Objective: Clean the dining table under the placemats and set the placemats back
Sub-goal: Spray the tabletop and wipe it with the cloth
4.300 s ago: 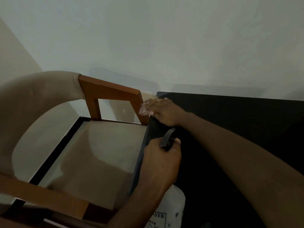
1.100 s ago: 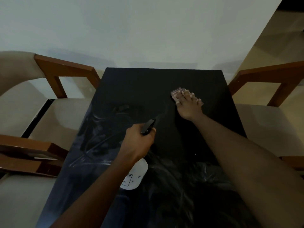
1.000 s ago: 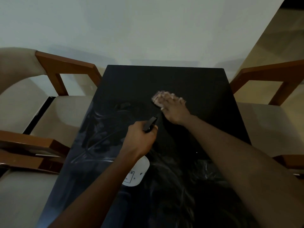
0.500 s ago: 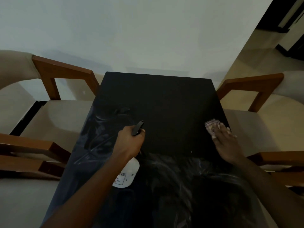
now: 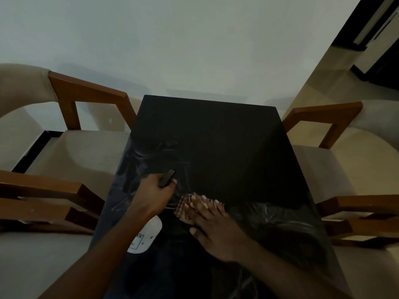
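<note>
Clutching spray bottle (image 5: 146, 236) (contents unseen), left hand (image 5: 153, 195) hovers over table (image 5: 216, 137).

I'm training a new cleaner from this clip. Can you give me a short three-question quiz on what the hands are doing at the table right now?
1. True or false: the left hand grips the spray bottle.
2. The right hand presses the cloth flat on: A) a chair seat, B) the black table, C) the floor.
3. Fill in: on either side of the table stand cushioned ___ with wooden arms.

Key: 1 true. 2 B. 3 chairs.
</note>
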`<state>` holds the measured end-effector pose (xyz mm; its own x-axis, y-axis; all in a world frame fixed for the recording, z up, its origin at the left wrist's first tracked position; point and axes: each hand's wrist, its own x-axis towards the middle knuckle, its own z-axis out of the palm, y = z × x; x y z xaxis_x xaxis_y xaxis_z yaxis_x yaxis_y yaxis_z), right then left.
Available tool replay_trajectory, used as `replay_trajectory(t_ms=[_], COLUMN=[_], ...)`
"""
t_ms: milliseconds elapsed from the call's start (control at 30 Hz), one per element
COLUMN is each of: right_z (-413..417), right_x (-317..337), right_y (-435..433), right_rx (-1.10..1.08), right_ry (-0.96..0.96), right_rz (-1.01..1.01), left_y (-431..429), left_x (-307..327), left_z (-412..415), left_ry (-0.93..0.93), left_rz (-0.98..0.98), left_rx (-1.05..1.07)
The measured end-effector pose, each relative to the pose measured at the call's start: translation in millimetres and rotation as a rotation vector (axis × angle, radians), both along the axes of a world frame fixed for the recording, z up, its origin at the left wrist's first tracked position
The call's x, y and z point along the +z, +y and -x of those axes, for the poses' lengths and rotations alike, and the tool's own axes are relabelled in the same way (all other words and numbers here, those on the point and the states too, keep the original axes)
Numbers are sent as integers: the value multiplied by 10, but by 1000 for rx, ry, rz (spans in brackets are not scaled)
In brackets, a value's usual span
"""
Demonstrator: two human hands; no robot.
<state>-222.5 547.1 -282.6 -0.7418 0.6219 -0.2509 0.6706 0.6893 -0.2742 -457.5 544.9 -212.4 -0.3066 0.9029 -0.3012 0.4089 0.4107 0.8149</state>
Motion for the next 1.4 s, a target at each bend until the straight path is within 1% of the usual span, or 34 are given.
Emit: replay_trajectory(t_ms=[33, 67, 100, 167, 300, 433, 467, 500, 533, 600, 667, 733, 833, 900, 933, 967, 1000, 1067, 1133, 1200, 1233, 1267, 1333, 1400], right_z=[-126, -266, -396, -621, -813, -513, -363, -197, -1, 452, 848, 1106, 1068, 867, 783, 725, 704, 792, 1050, 1388, 1555, 1711, 1886, 1835], right_x=[-10, -27, -55, -72, -39, 39, 67, 87, 66, -31, -155, -149, -99, -17, 15, 46, 37, 4, -25, -57, -64, -68, -66, -46], right_y=[64, 168, 308, 655, 1535, 2506, 2724, 2877, 2959, 2855, 2432, 1867, 1110, 959, 1024, 1158, 1356, 1830, 2219, 2430, 2426, 2341, 1922, 1382], right_rx=[52, 55, 9, -192, -641, -1001, -1048, -1035, -952, -656, -367, -90, 320, 475, 492, 451, 349, 65, -204, -379, -385, -325, -71, 189], right_ry=[-1, -12, -26, -61, -94, -35, -27, -30, -30, -40, -37, 25, 62, 38, 21, 8, 6, 7, -7, -4, 3, 12, 29, 25], right_rz=[-39, -71, -89, -98, -27, 28, 17, -4, -24, -36, -64, -32, -16, -10, -20, -46, -63, -77, -62, -19, -19, -41, -86, -74], left_y=[12, 24, 31, 34, 15, 21, 37, 64, 92, 102, 79, 61, 54, 52, 34, 28, 29, 42, 49, 54, 49, 41, 37, 44], left_x=[7, 5, 1, -4, -23, -95, -93, -92, -116, -116, -108, -81, -28, 4, 35, 31, 15, -21, -53, -80, -65, -60, -99, -102], left_z=[4, 16, 45, 96, 153, 174, 184, 193, 210, 223, 219, 232, 244, 232, 218, 213, 215, 219, 231, 252, 252, 256, 275, 278], left_ry=[-3, -13, -29, -55, -93, -68, -71, -80, -80, -68, -67, -66, -109, -163, -167, -148, -121, -83, -81, -70, -57, -40, -48, -69], left_rz=[10, 13, 12, 7, 11, 4, -3, -6, -10, -8, -2, 7, 3, -4, -18, -34, -45, -30, -16, -34, -49, -62, -65, -61], left_rx=[1, 15, 37, 80, 98, 58, 45, 44, 49, 59, 74, 111, 151, 166, 167, 155, 144, 132, 134, 139, 151, 165, 207, 245])
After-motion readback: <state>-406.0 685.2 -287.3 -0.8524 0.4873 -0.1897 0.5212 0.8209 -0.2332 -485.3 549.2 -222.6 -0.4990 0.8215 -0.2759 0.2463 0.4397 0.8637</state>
